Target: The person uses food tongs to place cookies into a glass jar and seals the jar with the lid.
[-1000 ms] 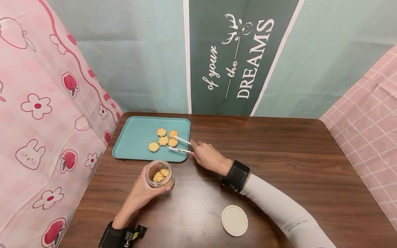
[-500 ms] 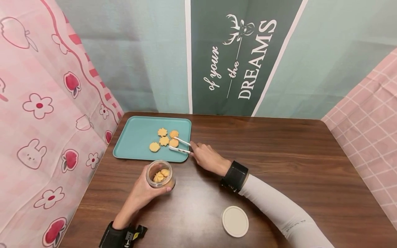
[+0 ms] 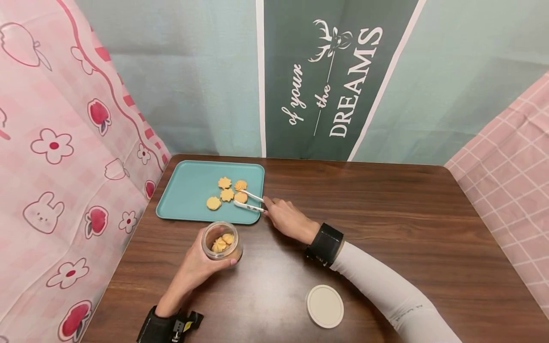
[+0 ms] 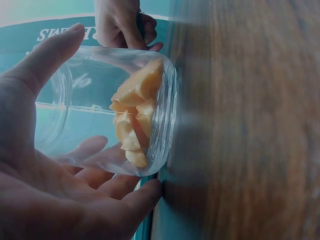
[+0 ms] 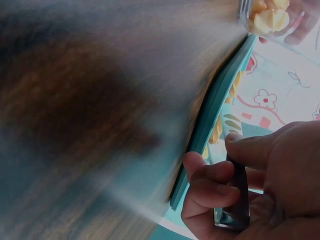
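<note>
My left hand point(image 3: 196, 267) grips a clear jar point(image 3: 236, 250) standing on the table, thumb on its near side. Piped cookies point(image 4: 132, 112) lie at the bottom of the jar. With curled fingers, my right hand point(image 3: 290, 220) holds a pair of tongs point(image 3: 253, 207) by its dark handle point(image 5: 239, 192). The white tips reach over the right end of a teal tray point(image 3: 184, 190), one on each side of a round cookie point(image 3: 240, 197); whether they touch it I cannot tell. Several more cookies point(image 3: 214, 203) lie on the tray beside it.
A cream round lid point(image 3: 325, 306) lies flat on the brown wooden table point(image 3: 386, 205), near its front. Behind the table hangs a green curtain point(image 3: 206, 85); a pink patterned cloth point(image 3: 55, 190) borders the left side, a pink checked one point(image 3: 514, 157) the right.
The white tongs tips have shifted very slightly about the round cookie. Both hands and the jar stay in place, and the head view has drifted a little.
</note>
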Available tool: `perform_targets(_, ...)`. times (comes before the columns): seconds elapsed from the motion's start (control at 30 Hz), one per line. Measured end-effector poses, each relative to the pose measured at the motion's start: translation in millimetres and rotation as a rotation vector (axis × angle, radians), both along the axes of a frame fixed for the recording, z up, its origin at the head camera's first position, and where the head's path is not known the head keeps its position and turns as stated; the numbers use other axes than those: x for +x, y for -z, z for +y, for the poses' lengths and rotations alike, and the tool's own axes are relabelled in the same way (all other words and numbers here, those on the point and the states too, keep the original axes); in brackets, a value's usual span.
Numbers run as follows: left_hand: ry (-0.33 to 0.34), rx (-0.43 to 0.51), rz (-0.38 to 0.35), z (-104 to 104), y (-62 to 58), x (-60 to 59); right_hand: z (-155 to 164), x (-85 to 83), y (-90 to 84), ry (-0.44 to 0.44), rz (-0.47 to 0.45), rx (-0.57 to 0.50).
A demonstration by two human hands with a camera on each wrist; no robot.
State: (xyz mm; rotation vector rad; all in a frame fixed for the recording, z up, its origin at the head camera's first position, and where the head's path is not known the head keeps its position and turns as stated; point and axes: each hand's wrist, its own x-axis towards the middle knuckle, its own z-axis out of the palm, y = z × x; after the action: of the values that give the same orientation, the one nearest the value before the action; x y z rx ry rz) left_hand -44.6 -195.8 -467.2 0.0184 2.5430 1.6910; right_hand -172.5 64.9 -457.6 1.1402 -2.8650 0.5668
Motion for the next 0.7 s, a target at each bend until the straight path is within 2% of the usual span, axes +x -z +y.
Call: perform_targets(0.7,0.002,-0.021,-0.003,-1.3,4.8,0.0,8.0,4.7,-1.1,-0.011,0.044,-0.039)
